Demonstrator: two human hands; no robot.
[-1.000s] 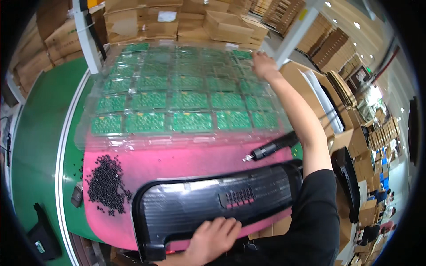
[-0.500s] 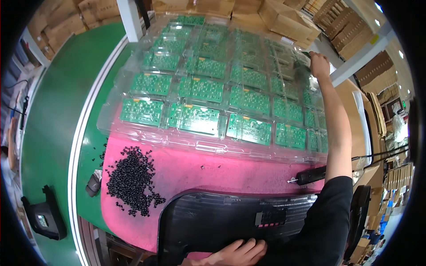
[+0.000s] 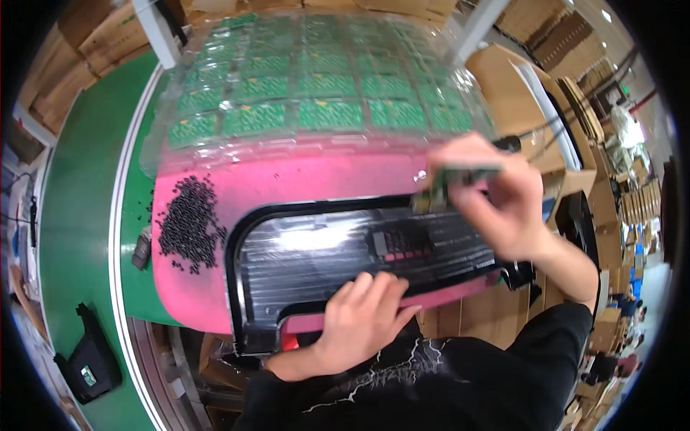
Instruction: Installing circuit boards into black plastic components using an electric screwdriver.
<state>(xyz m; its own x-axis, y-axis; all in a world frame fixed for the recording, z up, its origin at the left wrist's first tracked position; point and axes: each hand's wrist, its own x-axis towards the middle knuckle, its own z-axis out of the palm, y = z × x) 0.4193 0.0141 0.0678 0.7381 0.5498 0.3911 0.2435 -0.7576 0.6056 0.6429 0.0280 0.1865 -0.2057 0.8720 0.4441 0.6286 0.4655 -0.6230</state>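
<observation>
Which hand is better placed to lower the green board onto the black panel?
Probably the right hand: it holds the blurred green board by the black panel's far edge; the left hand rests at the near edge.

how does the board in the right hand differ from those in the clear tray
The held board is raised in the right hand; the tray boards lie in rows in the clear tray. The held board is motion-blurred; the tray boards show clearer outlines. Both look green.
</observation>
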